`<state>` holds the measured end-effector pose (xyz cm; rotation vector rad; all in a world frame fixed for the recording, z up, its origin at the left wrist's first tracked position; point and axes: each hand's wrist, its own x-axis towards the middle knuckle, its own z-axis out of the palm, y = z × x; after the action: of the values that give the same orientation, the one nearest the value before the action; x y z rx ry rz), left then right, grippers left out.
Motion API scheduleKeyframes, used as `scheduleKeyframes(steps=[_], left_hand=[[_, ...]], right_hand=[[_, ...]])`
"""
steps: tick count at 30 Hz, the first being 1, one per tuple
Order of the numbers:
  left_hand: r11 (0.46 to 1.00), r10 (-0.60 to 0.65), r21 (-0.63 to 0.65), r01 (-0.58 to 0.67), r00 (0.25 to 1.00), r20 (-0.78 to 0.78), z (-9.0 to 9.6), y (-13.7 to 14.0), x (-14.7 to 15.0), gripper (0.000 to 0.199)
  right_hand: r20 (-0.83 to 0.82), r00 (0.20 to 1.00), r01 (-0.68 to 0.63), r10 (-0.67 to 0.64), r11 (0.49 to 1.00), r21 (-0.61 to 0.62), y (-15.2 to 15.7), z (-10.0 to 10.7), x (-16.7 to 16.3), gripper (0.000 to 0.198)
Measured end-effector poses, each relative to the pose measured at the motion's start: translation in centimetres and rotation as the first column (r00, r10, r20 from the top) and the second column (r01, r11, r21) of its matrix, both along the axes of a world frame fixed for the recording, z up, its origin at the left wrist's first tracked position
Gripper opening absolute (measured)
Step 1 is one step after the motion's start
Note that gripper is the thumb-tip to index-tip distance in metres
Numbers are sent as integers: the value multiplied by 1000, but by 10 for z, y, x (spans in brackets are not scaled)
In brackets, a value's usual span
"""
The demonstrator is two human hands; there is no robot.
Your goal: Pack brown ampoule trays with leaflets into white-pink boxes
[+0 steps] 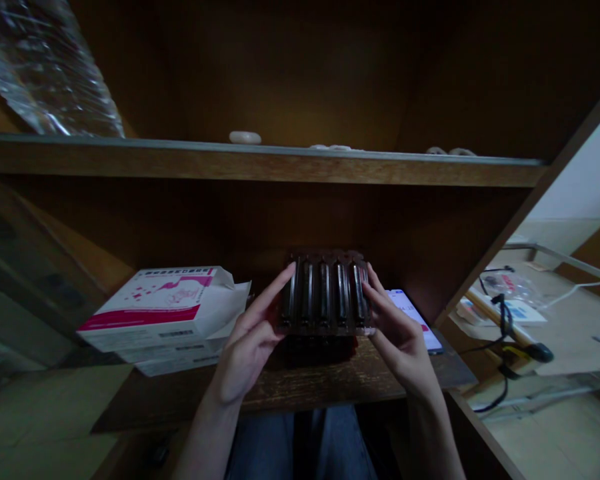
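Between my two hands is a clear plastic tray of dark vials (325, 290), several slim ones side by side. My left hand (247, 343) grips its left edge with thumb and fingers. On the opposite edge, my right hand (397, 330) is closed the same way. The tray is tilted up, facing me. Beneath it, on the wooden board, lies a dark stack (320, 350), partly hidden by the tray. To the left of my left hand are stacked white and pink boxes (155, 297), the top one with its end flap open.
A phone (413, 320) with a lit screen lies right of my right hand. Above runs a shelf edge (280, 160) with small pale rings (245, 138) and clear plastic wrap (45, 73). At right, a black cable (503, 320) hangs by a wooden rail.
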<state>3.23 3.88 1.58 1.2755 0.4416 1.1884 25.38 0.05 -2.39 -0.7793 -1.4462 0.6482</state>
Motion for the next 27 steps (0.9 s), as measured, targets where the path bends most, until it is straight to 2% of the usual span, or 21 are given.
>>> scheduleKeyframes(steps=[3,7,9,12,15,17,19,23,27], left_hand=[[999,-32,-15,31,997,-67,-1,-1,-3,77],[987,-159,-11,159,986,-57,-1,-6,-8,78],[983,-172,40,178,977,-127,1,-9,-11,81],[982,-13,175,73,947,-321,7,-10,-13,80],[949,213,301,-93,893,-395,8,-8,-8,71],[933,290,322,-160,865,-410,5,-6,-3,64],[939,300,293,-181,848,-436,-3,-3,2,62],[939,339,235,-251,789,-512,-17,0,5,55],[889,453,326,-321,715,-532,-15,0,6,44]], right_hand=[[27,1000,14,-14,1000,24,1,-1,0,48],[78,996,36,-42,997,73,0,1,4,52],[105,993,49,-60,994,100,0,3,6,55],[153,981,99,-120,985,138,-1,4,6,56],[201,957,179,-210,971,160,-1,7,5,58],[176,954,214,-242,963,163,0,8,2,56],[86,968,223,-236,965,141,1,9,-1,49],[-106,957,268,-269,963,-23,3,6,-7,29],[-160,922,323,-352,929,-179,4,3,-15,21]])
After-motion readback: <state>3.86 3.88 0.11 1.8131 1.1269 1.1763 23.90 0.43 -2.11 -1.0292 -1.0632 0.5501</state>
